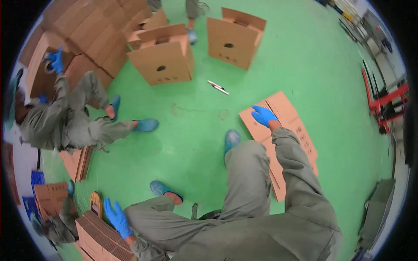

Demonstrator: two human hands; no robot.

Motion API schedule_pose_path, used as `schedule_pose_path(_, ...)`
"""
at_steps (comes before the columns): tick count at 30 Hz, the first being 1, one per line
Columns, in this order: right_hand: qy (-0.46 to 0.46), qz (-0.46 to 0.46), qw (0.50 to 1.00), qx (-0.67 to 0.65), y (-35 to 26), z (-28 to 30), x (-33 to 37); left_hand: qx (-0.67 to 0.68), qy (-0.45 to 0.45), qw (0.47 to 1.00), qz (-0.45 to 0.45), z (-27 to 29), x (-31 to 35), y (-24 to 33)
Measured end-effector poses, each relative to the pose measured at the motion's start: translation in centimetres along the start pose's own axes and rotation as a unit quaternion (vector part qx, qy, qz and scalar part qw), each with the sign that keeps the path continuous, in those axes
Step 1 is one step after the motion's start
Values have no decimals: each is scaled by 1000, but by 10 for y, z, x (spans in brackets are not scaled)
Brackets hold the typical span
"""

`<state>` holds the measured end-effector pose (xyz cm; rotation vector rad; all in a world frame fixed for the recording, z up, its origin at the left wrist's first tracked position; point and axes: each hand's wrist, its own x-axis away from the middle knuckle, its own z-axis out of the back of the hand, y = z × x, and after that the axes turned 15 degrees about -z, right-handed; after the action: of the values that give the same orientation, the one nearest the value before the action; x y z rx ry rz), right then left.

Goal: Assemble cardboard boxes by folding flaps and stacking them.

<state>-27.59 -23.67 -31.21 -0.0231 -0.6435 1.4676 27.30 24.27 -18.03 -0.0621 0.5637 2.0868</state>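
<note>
I recorded the flat cartons (pixel 286 110) on the green floor (pixel 196 145), unfolded, beside my right leg (pixel 246 174). My right hand (pixel 264 115) appeared to rest on them near their far edge, fingers extended, grasping nothing. My left hand (pixel 116 217) was released, fingers spread, beside the side stack (pixel 104 237) and a yellow device (pixel 96 204). Progress, as judged: the left box (pixel 174 61) and the right box (pixel 235 48) stood formed with top flaps raised; the flat cartons and side stack were left to form. Two pens (pixel 218 87) lay between the flat cartons and the formed boxes, an obstruction underfoot. A co-worker (pixel 48 124) held a tape roll (pixel 48 66) at the box wall (pixel 102 39), feet projecting toward my workspace. A red pallet jack (pixel 387 106) stood well apart, beyond the flat cartons' right edge.
</note>
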Motion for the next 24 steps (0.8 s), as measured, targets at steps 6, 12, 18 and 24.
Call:
schedule_pose_path(6, -66, -324, 942, 66, 203, -105, 65, 584, 17, 714, 386, -22, 48, -15)
schedule_pose_path(12, -76, -345, 926, 130, 184, -166, 106, 472, -6, 778, 415, 4, 34, -11)
schedule_pose_path(18, -4, -392, 898, 200, 190, -181, 96, 365, 16, 824, 433, -10, 20, 10)
schedule_pose_path(24, -13, -337, 919, 205, 195, -168, 95, 365, 32, 837, 407, -28, 41, -40)
